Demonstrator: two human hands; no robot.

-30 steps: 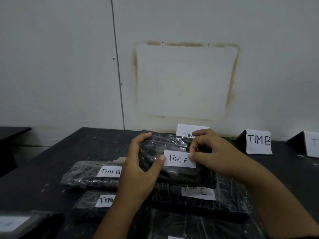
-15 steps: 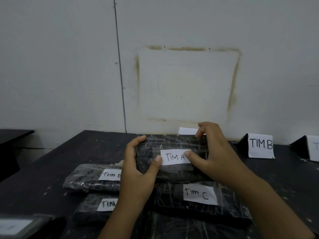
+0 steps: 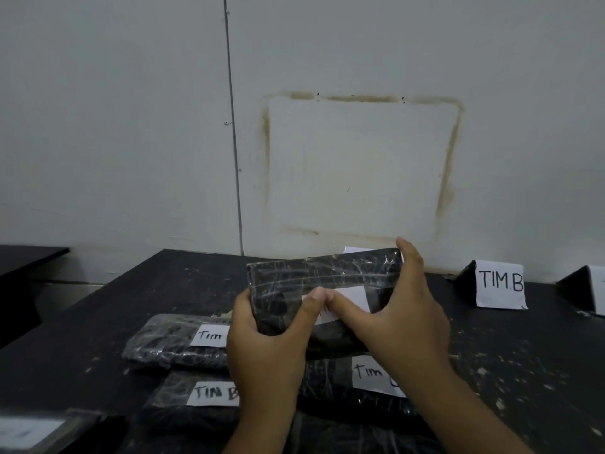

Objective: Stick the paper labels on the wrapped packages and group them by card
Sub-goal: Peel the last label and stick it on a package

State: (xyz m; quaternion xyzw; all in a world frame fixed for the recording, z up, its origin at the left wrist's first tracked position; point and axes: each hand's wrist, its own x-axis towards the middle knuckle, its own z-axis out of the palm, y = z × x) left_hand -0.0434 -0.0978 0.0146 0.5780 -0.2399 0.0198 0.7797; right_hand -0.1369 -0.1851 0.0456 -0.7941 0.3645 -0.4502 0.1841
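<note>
I hold a black plastic-wrapped package (image 3: pixel 294 276) tilted up above the dark table. My left hand (image 3: pixel 265 342) grips its left end, thumb pressed on the white paper label (image 3: pixel 355 298). My right hand (image 3: pixel 406 316) grips its right end, thumb also on the label, so the writing is mostly hidden. Below lie other wrapped packages: one labelled "Tim" (image 3: pixel 170 342) at the left, one labelled "TIM B" (image 3: pixel 196 404) nearer me, and one with a "Tim" label (image 3: pixel 330 385) under my hands.
A folded card reading "TIM B" (image 3: pixel 499 283) stands at the back right, with another card (image 3: pixel 597 288) cut off at the right edge. A white card (image 3: pixel 357 250) peeks out behind the held package. The wall rises just behind the table (image 3: pixel 131 299).
The package has risen and tilted toward the back of the table. Both thumbs have slid onto the label and now cover its "TIM A" writing.
</note>
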